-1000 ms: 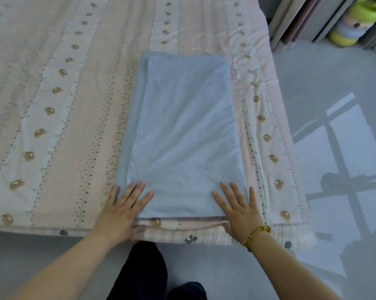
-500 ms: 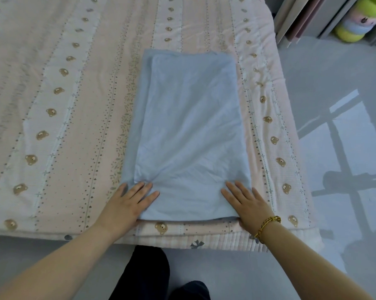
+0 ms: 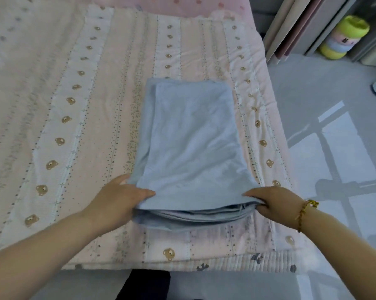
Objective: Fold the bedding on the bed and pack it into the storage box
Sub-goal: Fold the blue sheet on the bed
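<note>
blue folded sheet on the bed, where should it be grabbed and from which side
Probably the blue sheet's two near corners, from the near side: the layers gape there, so thumbs go on top, fingers under, as the left hand and right hand grip.

Soft, even daylight, window-frame shadows across the bright floor, wide-angle bowing and slight blur toward edges.

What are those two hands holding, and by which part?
The folded blue sheet. The left hand grips its near left corner, and the right hand grips its near right corner, thumbs on top.
</note>
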### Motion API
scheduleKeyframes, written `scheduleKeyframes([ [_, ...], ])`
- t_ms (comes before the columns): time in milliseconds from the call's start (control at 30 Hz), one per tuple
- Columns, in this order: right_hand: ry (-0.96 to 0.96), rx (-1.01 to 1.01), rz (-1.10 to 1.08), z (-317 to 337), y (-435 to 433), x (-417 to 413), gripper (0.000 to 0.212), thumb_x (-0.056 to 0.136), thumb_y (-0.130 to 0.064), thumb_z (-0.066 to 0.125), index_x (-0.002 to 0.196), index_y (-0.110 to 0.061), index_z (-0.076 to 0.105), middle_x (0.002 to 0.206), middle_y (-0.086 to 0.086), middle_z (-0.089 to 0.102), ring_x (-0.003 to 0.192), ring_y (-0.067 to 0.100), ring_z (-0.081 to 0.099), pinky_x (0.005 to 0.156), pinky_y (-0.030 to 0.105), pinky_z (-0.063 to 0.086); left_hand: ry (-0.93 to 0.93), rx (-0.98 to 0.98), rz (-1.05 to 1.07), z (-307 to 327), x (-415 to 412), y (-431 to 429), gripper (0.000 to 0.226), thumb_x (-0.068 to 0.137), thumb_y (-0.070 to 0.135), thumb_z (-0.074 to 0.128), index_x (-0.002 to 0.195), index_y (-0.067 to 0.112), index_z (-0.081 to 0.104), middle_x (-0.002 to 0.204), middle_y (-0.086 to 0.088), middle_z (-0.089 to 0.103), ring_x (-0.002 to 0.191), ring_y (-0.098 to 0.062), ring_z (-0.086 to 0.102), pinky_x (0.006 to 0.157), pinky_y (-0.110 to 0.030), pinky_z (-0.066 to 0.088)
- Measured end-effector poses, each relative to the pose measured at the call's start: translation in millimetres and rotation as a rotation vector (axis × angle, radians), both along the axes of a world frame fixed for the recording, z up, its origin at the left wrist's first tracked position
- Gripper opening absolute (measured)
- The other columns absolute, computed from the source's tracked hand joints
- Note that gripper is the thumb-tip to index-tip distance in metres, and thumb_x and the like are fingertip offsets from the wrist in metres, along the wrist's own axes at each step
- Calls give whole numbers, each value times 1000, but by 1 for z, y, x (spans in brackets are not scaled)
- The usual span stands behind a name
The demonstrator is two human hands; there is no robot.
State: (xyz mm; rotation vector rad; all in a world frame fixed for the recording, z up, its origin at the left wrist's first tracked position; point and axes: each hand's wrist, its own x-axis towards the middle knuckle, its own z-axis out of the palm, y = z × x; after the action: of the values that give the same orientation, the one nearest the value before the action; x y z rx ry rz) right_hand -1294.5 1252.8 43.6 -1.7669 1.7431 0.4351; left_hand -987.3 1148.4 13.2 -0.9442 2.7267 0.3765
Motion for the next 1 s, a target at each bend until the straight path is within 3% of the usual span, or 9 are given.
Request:
scheduleKeyframes([
  [67, -30, 10, -58, 26, -26, -9, 30, 94, -16, 45, 122, -22, 54, 116, -1, 61, 106, 16, 55, 85, 20, 39, -55, 99, 36, 20, -5, -32, 54, 92, 18, 46, 138, 41, 32, 139, 13, 46, 129, -6, 39, 112, -20, 8],
  [133, -34, -37, -92, 51, -59, -21, 16, 93, -13, 48, 105, -20, 58, 95, 2, 59, 90, 17, 52, 69, 16, 38, -4, 144, 141, 45, -15, -76, 46, 93, 17, 45, 130, 43, 44, 134, 13, 51, 126, -12, 41, 110, -25, 19],
  [200, -54, -148, -150, 67, -93, -33, 9, 92, -10, 50, 93, -19, 53, 86, 2, 53, 83, 18, 47, 62, 18, 34, 92, 167, 235, 66, -26, -119, 34, 92, 15, 50, 119, 34, 57, 118, 9, 61, 108, -17, 50, 88, -26, 38],
  [300, -78, -298, -256, 78, -144, -49, 11, 92, -8, 49, 98, -12, 57, 87, 4, 52, 82, 21, 46, 65, 24, 27, 237, 197, 338, 82, -52, -179, 17, 89, 8, 55, 97, 21, 63, 93, 3, 60, 88, -17, 52, 66, -28, 38],
  [433, -30, -468, -400, 69, -201, -65, 20, 93, -9, 44, 107, -5, 57, 93, 12, 55, 91, 28, 51, 64, 25, 25, 383, 206, 471, 80, -80, -236, 17, 85, 8, 61, 75, 20, 56, 74, -1, 57, 75, -20, 51, 56, -22, 36],
  [533, 160, -558, -423, 44, -251, -71, 27, 95, -11, 38, 116, -14, 55, 111, 11, 63, 105, 29, 53, 88, 30, 33, 340, -52, 585, 57, -104, -273, 18, 91, 12, 47, 80, 23, 56, 83, -2, 60, 82, -24, 53, 85, -30, 36],
  [600, 294, -613, -400, 20, -278, -73, 34, 93, -8, 37, 123, -17, 51, 118, 7, 60, 114, 26, 48, 106, 34, 24, 317, -227, 641, 37, -122, -290, 27, 93, 11, 36, 82, 23, 57, 86, -3, 63, 88, -27, 54, 107, -35, 17],
  [833, 384, -557, -406, -73, -353, -97, 41, 94, -7, 30, 131, -19, 42, 125, 4, 53, 128, 24, 33, 117, 39, 5, 208, -388, 683, -52, -165, -341, 37, 92, 7, 34, 112, 22, 61, 104, -6, 65, 108, -25, 51, 111, -37, -4],
  [1000, 234, -459, -544, -127, -382, -103, 51, 97, -9, 25, 146, -22, 19, 154, -2, 18, 143, 18, 7, 117, 41, -1, 342, -351, 846, -96, -177, -353, 46, 99, 19, 26, 145, 20, 27, 151, -4, 29, 142, -17, 14, 111, -37, -14],
])
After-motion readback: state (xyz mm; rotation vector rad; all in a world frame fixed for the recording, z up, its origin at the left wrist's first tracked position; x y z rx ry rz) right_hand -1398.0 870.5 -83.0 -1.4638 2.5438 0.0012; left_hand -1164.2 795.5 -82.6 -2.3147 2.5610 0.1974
